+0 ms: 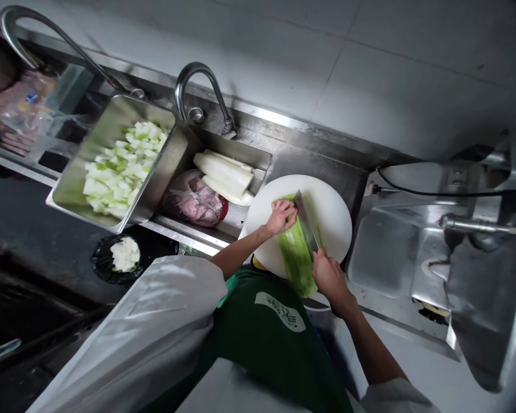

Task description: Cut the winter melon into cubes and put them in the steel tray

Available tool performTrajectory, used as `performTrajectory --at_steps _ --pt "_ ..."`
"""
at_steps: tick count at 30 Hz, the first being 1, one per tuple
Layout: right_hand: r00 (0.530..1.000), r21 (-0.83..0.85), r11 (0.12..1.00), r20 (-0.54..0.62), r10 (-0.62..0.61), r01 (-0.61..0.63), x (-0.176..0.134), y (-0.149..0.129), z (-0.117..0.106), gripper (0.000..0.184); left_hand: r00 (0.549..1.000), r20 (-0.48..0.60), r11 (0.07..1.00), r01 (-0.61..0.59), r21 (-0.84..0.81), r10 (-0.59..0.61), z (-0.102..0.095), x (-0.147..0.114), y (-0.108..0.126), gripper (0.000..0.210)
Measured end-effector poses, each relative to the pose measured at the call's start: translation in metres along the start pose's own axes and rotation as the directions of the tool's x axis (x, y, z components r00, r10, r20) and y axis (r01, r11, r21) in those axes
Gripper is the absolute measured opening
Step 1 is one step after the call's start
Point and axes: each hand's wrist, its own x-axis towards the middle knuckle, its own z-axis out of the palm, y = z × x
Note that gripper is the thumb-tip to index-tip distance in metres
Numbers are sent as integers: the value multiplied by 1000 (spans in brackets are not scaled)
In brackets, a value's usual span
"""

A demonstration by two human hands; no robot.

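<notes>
A long green gourd piece lies on a round white cutting board, its near end reaching over the board's edge towards my apron. My left hand holds it down near the far end, fingers curled beside the blade. In my right hand is the handle of a kitchen knife. The blade runs along the gourd's right side, close to my left fingertips. How deep the edge sits in the gourd I cannot tell.
Left of the board, a sink holds peeled whitish gourd pieces and bagged raw meat. A deep metal tray of diced gourd rests across the sink edge. A faucet stands behind, a metal slicing machine to the right, a black-lined bin below.
</notes>
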Motion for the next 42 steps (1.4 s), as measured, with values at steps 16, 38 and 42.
performTrajectory --at_steps 16,38,42 --pt "993 81 991 -66 -103 108 111 -30 -26 27 1000 -26 997 6 -81 -8 5 -2 -6 23" --pt "999 100 994 16 -48 46 13 21 30 26 1000 -5 999 14 -41 -15 2 -1 -6 21" --pt "991 109 994 135 -21 6 -49 60 52 23 1000 4 999 31 -33 -31 3 -2 -6 18"
